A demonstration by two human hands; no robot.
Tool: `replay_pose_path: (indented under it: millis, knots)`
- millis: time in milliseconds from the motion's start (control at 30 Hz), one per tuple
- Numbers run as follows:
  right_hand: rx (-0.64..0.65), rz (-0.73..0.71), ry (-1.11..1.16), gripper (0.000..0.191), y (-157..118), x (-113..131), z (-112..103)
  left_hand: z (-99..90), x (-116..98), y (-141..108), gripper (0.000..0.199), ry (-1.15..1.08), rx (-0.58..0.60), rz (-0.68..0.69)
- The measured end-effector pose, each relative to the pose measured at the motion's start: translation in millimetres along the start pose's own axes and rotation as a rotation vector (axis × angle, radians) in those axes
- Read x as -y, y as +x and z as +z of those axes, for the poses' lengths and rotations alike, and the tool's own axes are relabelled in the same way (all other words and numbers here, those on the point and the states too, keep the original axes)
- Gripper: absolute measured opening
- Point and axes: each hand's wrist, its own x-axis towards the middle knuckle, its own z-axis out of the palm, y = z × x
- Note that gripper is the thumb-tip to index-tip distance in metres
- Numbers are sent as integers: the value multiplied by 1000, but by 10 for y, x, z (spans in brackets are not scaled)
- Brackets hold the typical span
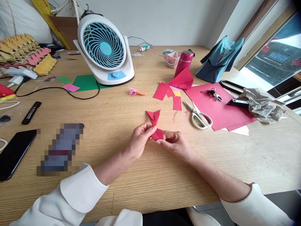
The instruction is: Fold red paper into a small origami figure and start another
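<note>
A small folded piece of red paper [158, 135] is held between my two hands, just above the wooden table [131, 188]. Its upper part flares into two points with a crease down the middle. My left hand [141, 136] pinches it at the narrow waist, thumb on top. At the lower right edge, my right hand [175, 142] grips it between thumb and fingers. Part of the fold is hidden behind my fingers. To the right lie white-handled scissors [199, 117], partly spread, beside red paper scraps [161, 91].
Large red sheets [218, 110] lie at right with keys [213, 93] and a crumpled grey cloth [264, 105]. Behind stand a white fan [104, 47], a red flask [184, 61] and a teal bag [221, 59]. A black phone [16, 153] and a marker [31, 113] lie at left.
</note>
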Motion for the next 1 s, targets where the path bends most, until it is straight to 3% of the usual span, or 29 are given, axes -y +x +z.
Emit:
replay_pose_path:
  millis: [333, 500, 600, 800, 1000]
  knots:
    - [43, -31, 64, 47, -15, -24, -12, -63, 10, 35, 37, 28, -3, -32]
    - [-16, -28, 22, 48, -11, -57, -10, -94, 69, 53, 46, 285, -8, 155]
    - [-23, -27, 20, 50, -10, -34, -9, -125, 110, 76, 48, 316, -15, 218]
    - [65, -108, 14, 49, -26, 66, -17, -133, 88, 96, 44, 236, 34, 147]
    - [58, -97, -97, 44, -54, 21, -20, -104, 31, 85, 38, 171, 56, 80]
